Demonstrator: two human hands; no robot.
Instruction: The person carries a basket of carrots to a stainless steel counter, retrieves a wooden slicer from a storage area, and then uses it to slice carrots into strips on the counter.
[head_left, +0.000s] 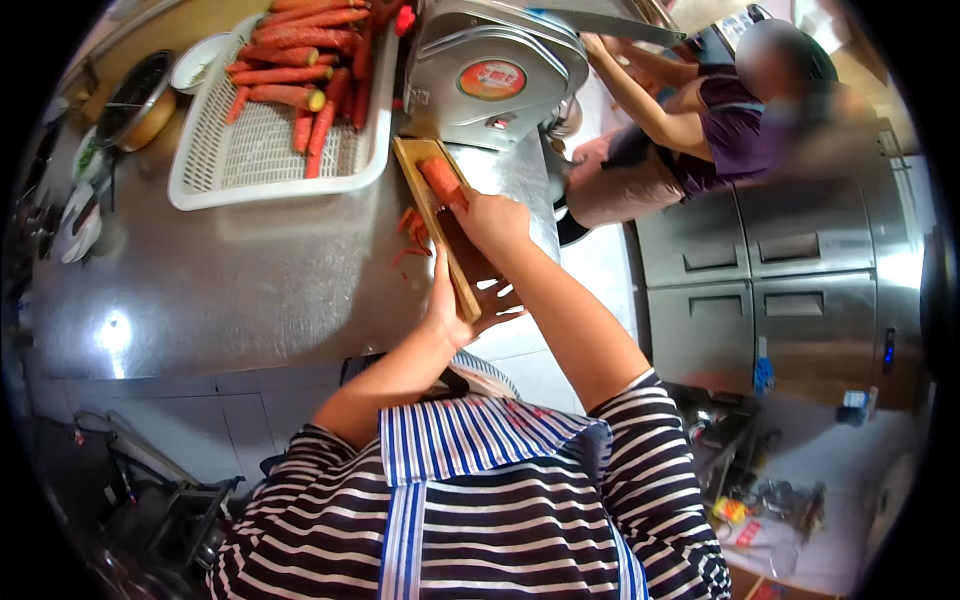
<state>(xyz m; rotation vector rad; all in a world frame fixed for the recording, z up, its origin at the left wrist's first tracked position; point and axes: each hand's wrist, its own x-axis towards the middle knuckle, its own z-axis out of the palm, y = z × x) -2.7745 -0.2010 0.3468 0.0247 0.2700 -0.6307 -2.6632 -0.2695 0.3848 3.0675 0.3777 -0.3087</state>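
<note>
A wooden-framed slicer board (466, 289) slants away from me, its far end by the foot of a metal machine. My left hand (448, 315) holds its near end, thumb along the left rail and fingers at the right side. My right hand (493, 225) grips an orange carrot (439, 176), which lies on the board near the blade slot. The palm side of that hand hides part of the carrot and the board's surface. Carrot shreds (415, 229) lie on the steel tabletop, just left of the board.
A white plastic basket (281, 196) of carrots (304, 37) stands on the steel table (225, 285). Beyond the board is a metal machine (480, 82). Bowls (139, 112) sit at the far left. Another person (690, 127) works at the right, near steel cabinets (810, 247).
</note>
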